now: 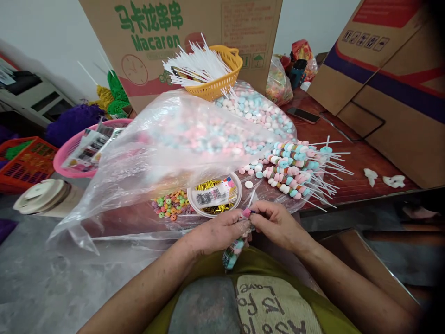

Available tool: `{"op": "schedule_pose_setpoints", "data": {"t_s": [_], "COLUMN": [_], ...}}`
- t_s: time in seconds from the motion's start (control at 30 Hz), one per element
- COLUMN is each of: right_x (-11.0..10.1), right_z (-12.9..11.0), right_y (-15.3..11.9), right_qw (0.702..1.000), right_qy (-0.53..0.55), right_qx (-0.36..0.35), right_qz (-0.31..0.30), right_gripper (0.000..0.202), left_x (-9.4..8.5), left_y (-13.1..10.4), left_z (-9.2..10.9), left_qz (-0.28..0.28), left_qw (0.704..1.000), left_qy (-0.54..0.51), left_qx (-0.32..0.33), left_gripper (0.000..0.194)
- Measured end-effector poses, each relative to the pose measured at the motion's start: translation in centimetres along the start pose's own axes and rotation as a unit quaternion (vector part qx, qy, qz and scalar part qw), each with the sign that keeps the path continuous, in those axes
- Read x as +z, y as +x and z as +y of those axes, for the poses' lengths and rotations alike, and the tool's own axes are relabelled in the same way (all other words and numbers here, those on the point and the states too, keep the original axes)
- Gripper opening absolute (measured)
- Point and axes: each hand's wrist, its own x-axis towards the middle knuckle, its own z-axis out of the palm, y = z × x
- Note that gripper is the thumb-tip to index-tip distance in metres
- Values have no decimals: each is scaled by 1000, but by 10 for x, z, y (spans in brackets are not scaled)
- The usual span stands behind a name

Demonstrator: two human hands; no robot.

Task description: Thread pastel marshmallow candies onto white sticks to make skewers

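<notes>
Close to my lap, my left hand (222,230) is closed around a bagged candy skewer (232,253). Its printed clear wrapper hangs down with pale blue and pink sweets inside, and a white stick pokes out at the top. My right hand (280,225) pinches at the neck of the wrapper, where a bit of pink and dark blue shows; what exactly its fingertips grip is hidden. Just beyond my hands sits a round tub (237,204) with gold twist ties (207,185) and printed wrappers (216,195). Loose ring candies (170,204) lie left of it.
Unwrapped candy skewers (295,169) are piled to the right. Behind lies a big clear bag of pastel sweets (208,130), with a yellow basket of white sticks (222,83) above. A pink basket (64,153) stands left; a phone (303,115) and cardboard boxes (392,116) are right.
</notes>
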Motion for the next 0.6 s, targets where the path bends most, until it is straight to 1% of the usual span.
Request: {"op": "schedule_pose_setpoints", "data": {"t_s": [0.07, 0.1, 0.13, 0.17, 0.2, 0.23, 0.27, 0.3, 0.33, 0.37, 0.43, 0.47, 0.5, 0.53, 0.57, 0.6], "right_x": [-6, -10, -15, -21, -26, -31, -35, -38, -41, -43, -45, -45, -45, -44, -41, -38], "right_z": [0, 0, 1, 2, 3, 5, 7, 9, 12, 16, 24, 29, 33, 38, 42, 46], "right_y": [1, 1, 1, 0, -2, -4, -6, -9, -12, -15, -23, -27, -31, -34, -36, -38], "right_qw": [992, 976, 951, 919, 883, 849, 820, 798, 782, 773, 766, 767, 775, 794, 824, 865], "right_qy": [-108, -179, -248, -311, -364, -406, -436, -454, -466, -475, -483, -482, -475, -459, -429, -378], "right_qx": [-65, -114, -167, -221, -276, -327, -368, -397, -412, -418, -420, -419, -410, -392, -360, -312], "right_qz": [20, 50, 82, 102, 104, 87, 52, 6, -32, -53, -66, -68, -71, -77, -88, -107], "right_gripper": [18, 18, 18, 19, 22, 26, 30, 33, 33, 32, 28, 26, 24, 23, 21, 20], "left_x": [3, 4, 6, 8, 9, 10, 10, 11, 11, 11, 11, 12, 14, 16, 19, 23], "left_y": [3, 5, 7, 9, 11, 13, 15, 17, 20, 22, 27, 29, 30, 31, 31, 31], "left_z": [-1, -2, -3, -3, -3, -2, -1, 1, 3, 6, 13, 16, 19, 20, 21, 21], "left_qz": [3, 13, 25, 34, 38, 33, 20, -2, -32, -71, -149, -180, -195, -188, -164, -129], "left_qw": [997, 994, 992, 990, 991, 992, 995, 997, 997, 995, 983, 974, 964, 952, 931, 899], "left_qy": [-70, -97, -117, -124, -119, -105, -82, -52, -16, 22, 90, 126, 173, 240, 325, 418], "left_qx": [-28, -37, -45, -50, -54, -58, -62, -65, -64, -61, -57, -53, -47, -38, -22, 1], "left_gripper": [32, 29, 27, 26, 26, 27, 29, 30, 31, 31, 29, 27, 25, 23, 20, 17]}}
